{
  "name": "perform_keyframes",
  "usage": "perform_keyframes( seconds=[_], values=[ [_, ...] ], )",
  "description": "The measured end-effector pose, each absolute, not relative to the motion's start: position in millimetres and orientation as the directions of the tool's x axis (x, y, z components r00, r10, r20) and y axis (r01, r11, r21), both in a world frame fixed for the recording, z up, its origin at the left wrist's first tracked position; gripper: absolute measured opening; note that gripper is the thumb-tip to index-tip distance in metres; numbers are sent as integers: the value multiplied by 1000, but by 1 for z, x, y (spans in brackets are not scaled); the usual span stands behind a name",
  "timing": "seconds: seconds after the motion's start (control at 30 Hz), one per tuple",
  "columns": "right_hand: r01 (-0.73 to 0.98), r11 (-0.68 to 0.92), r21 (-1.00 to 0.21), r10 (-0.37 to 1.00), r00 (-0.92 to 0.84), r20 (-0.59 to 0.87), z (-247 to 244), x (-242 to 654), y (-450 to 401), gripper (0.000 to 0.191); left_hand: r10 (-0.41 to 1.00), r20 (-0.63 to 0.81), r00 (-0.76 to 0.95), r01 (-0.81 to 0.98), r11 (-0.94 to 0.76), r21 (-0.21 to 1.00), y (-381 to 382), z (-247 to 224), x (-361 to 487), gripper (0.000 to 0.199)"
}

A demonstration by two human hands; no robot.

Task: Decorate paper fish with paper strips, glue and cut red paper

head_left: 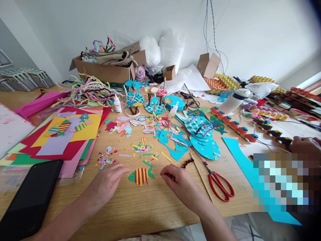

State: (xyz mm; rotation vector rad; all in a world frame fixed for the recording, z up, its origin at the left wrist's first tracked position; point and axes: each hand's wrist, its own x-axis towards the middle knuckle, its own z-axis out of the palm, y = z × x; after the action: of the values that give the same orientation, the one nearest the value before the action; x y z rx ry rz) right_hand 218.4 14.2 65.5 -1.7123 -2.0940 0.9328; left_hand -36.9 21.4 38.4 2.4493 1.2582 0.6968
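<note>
Both forearms come in over the front edge of the counter (120,207) and slant inward, so that the hands face one another across a little green fish (141,175) banded in red and yellow. The fish lies flat near that front edge, head toward the left hand (109,177), tail toward the right hand (175,177). The left wrist is low, back of the hand upward, fingers together and reaching toward the fish's head, tips just beside it; I can't make out whether thumb and fingers meet. The right hand is bent more sharply, knuckles raised and fingers curled down toward the tail, a small gap short of it; whether anything is pinched there, I can't tell from where I stand. Just past the right hand lie a brown twist (188,163) and a thin stick (202,177), its near end toward the front edge, with red-handled scissors (221,185) beside it. Between the hands and the back edge are paper strips (141,149), with a patch of scraps (105,157) beyond the left hand. A phone (31,197) rests toward the front left, left of that forearm, with coloured sheets (65,154) behind it.
</note>
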Motion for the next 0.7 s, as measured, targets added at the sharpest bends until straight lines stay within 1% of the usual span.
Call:
perform_keyframes(
  seconds=[0.1,0.23,0.37,0.47,0.57,0.63,0.7],
  values=[
    [787,60,-614,964,-206,-170,65,221,23,21,805,278,523,678,-592,436,16,35,-38,39],
    [814,10,-580,985,-107,-134,61,233,34,20,819,255,514,686,-571,451,10,25,-42,38],
    [811,-34,-584,993,-37,-109,58,246,41,20,784,309,538,646,-619,446,9,18,-42,39],
    [733,-92,-674,995,88,-40,53,257,50,26,747,392,537,638,-664,390,13,21,-36,41],
    [611,-89,-787,977,206,50,49,264,67,42,687,469,555,610,-720,332,18,29,-30,42],
    [566,-96,-819,970,239,51,48,264,82,51,649,517,558,584,-750,311,22,31,-27,42],
    [520,-119,-846,969,247,16,48,260,98,56,641,559,526,582,-751,313,24,28,-27,42]
  ],
)
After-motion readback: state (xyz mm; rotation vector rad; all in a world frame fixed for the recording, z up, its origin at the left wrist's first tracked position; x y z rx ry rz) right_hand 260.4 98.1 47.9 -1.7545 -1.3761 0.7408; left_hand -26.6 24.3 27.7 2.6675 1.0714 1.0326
